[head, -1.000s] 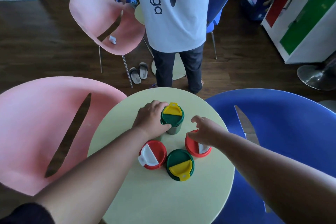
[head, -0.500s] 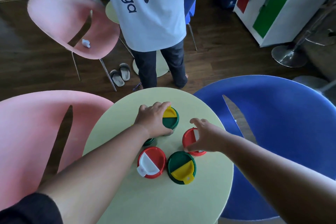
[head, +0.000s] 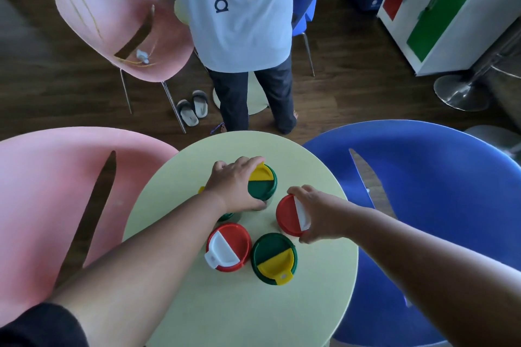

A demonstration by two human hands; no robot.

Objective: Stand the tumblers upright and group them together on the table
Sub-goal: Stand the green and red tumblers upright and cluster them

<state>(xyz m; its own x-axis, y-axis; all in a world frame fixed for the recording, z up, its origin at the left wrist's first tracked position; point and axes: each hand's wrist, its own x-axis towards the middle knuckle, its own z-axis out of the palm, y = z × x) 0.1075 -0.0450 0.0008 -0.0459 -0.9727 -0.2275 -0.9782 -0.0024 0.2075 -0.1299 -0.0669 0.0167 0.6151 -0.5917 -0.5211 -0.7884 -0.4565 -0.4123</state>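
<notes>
Shifted slightly inward toward frame centre: far green-lidded tumbler (head: 262, 182) gripped by left hand (head: 234, 186), red-lidded tumbler (head: 290, 215) by right hand (head: 318, 214), tightening the upright group.

Green-lidded tumblers (head: 262, 184) three; red-lidded tumblers (head: 229, 246) two

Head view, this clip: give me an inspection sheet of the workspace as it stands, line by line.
Surface: round pale-green table.
Job's things: five upright tumblers; far green-lidded tumbler, right red-lidded tumbler, near red-lidded tumbler, near green-lidded tumbler, one mostly hidden tumbler under the left forearm.
Clutter: nothing seen on the table.
Grippers: left hand grips the far green-lidded tumbler; right hand grips the right red-lidded tumbler.
Cables: nothing seen.
Surroundings: pink chair, blue chair, standing person, sandals, cabinet.
</notes>
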